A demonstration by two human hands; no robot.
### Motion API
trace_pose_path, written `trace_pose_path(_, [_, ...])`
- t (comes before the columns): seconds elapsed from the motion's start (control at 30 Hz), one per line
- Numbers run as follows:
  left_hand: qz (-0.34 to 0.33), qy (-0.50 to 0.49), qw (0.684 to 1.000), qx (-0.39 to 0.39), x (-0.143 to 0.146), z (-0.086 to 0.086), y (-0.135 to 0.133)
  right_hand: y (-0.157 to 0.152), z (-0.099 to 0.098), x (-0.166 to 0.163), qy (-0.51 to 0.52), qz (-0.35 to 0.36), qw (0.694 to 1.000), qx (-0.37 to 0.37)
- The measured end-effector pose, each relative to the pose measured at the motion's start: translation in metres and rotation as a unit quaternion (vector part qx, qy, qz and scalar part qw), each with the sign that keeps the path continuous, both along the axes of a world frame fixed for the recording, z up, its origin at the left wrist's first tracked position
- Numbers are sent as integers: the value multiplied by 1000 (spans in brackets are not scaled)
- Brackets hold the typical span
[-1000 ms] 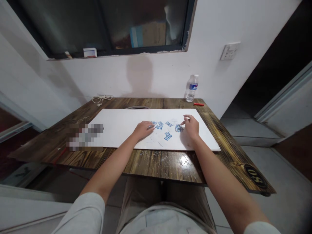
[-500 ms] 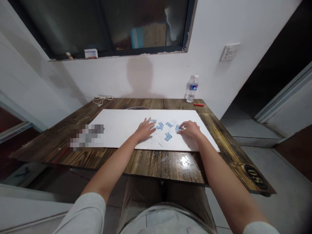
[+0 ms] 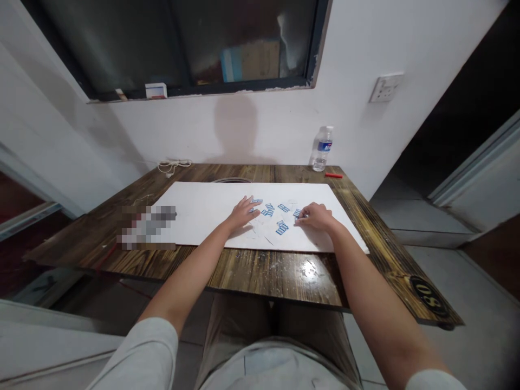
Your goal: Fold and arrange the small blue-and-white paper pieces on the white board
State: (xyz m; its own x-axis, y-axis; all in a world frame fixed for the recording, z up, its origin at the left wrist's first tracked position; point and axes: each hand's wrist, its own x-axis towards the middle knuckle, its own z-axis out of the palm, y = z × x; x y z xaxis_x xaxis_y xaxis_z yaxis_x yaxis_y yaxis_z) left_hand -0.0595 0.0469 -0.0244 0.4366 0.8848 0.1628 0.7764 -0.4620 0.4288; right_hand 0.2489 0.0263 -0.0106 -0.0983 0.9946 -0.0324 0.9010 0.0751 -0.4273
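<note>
head | left hand [image 3: 241, 213]: fingers spread, beside pieces [image 3: 281, 228] | right hand [image 3: 298, 219]: fingertips drawn together at others; cannot tell whether pinching one | pieces: clustered on board [image 3: 195, 211], between hands | bottle [image 3: 323, 149]: upright beyond board

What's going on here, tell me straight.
A person is working with both hands on a white board lying on a wooden table. The left hand, spread, partly covers the leftmost blue-and-white pieces. The right hand is bent at the rightmost group; whether it grips one is unclear. More pieces lie between the hands.
</note>
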Motion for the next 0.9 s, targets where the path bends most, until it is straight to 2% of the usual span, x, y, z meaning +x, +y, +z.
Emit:
trace_pose_path(0.1, [4, 1, 1000, 1, 0, 1, -1, -1, 4, -1, 15, -22, 999, 18])
trace_pose_path(0.33, [12, -8, 1000, 19, 1, 1, -1, 0, 3, -3, 39, -30, 999, -7])
trace_pose_path(0.43, [34, -15, 999, 38, 4, 1, -1, 2, -2, -2, 59, -54, 997, 16])
trace_pose_path(0.53, [49, -16, 997, 54, 6, 4, -3, 5, -7, -1, 75, -44, 994, 72])
trace_pose_path(0.67, [35, 55, 996, 68, 9, 8, -9, 6, -14, -1, 44, -34, 990, 131])
trace_pose_path(0.8, [13, 130, 990, 53, 10, 9, -13, 6, -22, -2, 39, -40, 988, 142])
trace_pose_path(0.9, [5, 137, 990, 38, 9, 8, -13, 8, -27, 0, 52, -67, 984, 159])
